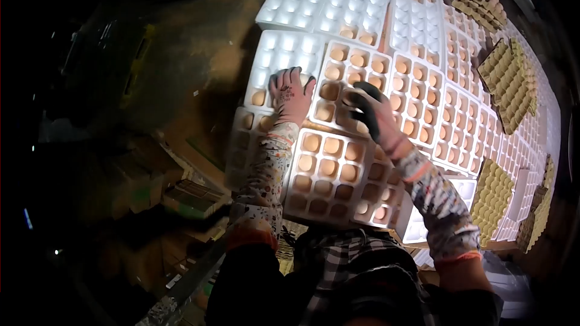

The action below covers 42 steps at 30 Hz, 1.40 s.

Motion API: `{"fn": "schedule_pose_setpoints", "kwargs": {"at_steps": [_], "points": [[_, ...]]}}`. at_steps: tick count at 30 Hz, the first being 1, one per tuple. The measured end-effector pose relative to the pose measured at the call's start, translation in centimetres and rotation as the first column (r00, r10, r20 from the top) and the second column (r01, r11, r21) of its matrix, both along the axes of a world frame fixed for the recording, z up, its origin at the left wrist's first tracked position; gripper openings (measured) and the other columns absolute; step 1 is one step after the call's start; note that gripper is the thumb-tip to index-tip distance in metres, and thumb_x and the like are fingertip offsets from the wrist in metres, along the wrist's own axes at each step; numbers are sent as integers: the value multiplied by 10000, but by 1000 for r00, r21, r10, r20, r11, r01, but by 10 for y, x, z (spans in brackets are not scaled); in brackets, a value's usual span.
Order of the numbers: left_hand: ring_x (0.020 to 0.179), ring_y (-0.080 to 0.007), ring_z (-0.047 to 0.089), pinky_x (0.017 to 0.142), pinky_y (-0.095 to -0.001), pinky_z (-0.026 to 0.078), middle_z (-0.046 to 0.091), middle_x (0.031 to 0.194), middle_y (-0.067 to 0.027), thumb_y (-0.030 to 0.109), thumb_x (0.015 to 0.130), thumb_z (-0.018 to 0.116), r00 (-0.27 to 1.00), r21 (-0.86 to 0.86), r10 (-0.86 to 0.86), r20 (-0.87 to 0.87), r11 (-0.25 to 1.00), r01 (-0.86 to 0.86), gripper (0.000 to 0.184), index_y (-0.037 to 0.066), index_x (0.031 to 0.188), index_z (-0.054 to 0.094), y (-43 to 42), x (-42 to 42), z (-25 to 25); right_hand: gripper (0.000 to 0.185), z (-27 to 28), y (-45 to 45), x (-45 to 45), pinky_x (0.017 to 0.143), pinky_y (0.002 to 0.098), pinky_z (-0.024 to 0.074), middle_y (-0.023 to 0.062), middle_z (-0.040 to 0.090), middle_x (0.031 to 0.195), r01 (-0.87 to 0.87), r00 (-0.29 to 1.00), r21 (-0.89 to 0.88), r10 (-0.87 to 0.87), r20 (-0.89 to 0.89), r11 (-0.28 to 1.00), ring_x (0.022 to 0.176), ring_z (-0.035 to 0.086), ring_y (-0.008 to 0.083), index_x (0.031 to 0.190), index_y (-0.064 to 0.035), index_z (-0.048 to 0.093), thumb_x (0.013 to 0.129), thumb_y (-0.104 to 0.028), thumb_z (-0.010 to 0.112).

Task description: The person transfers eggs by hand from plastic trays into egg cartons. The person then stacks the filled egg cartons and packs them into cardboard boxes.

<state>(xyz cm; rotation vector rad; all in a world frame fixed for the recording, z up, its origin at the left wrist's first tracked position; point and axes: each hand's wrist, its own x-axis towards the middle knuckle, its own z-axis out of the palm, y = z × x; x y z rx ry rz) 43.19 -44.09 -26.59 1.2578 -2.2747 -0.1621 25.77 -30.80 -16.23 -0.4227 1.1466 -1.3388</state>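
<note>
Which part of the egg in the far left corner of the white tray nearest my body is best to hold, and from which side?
Probably the rounded top of the egg, with fingertips around it, coming from straight above. The white tray's cell walls surround its sides, while the top faces up uncovered.
</note>
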Motion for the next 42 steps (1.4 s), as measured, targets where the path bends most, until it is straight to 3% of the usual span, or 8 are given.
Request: {"fn": "schedule_pose_setpoints", "kwargs": {"at_steps": [5,15,19,25,28,34,38,42], "points": [[1267,-461,387,1083,-491,331,355,1395,-302,265,863,631,989,117,119,-86,987,-108,721,-6,1440,295,-8,-4,-51,464,-82,-146,28,947,432,447,258,568,1190,-191,360,-52,21,-933,980,1085,564,377,1210,41,544,867,-272,558],[1235,-413,447,1038,-466,386,434,1369,-275,245,938,582,992,177,-46,-119,982,67,571,-20,1398,372,37,-10,15,585,18,204,-76,1018,415,396,210,468,1314,332,258,-136,-228,-939,933,1193,484,364,1297,-36,499,786,-221,714],[1317,-398,373,1062,-441,354,354,1436,-278,279,920,628,953,677,-232,-197,670,303,673,-32,1426,314,188,-26,48,420,5,403,-137,949,410,453,206,579,1154,830,-90,-117,-77,-993,545,1059,581,342,1210,-11,568,822,-161,624],[1226,-359,465,1016,-422,394,439,1372,-245,272,898,642,891,814,-326,-315,390,430,679,-46,1411,330,302,-118,46,822,-66,463,-163,1100,619,105,325,286,1450,756,107,428,551,-828,496,1358,207,521,1429,-153,385,760,-549,651],[1082,-312,559,940,-394,453,562,1229,-187,181,893,593,708,701,-76,-702,103,705,540,-73,1338,425,305,-143,83,589,-43,469,-175,1003,538,284,278,416,1244,685,11,338,454,-891,646,1135,392,450,1295,-111,504,782,-361,647],[1010,-230,594,843,-343,504,590,1184,-157,105,914,499,847,845,211,-487,359,397,390,-55,1269,514,349,-150,97,518,102,603,-274,966,488,359,227,435,1256,527,-189,21,141,-972,850,1150,412,396,1206,-173,594,722,-316,707],[1202,-372,463,990,-455,400,443,1327,-241,145,898,588,969,231,0,246,971,-59,582,-57,1386,343,403,-226,110,508,139,699,-459,959,488,379,207,458,1227,796,-412,-160,329,-850,584,1124,433,382,1178,-159,614,712,-332,718],[1246,-440,376,1060,-500,304,389,1350,-275,178,853,647,968,154,-248,42,959,239,663,23,1417,334,443,-353,143,485,138,769,-658,941,489,418,230,573,1125,970,-167,-38,541,-824,241,1104,504,396,1116,-107,658,777,-444,579]]}}
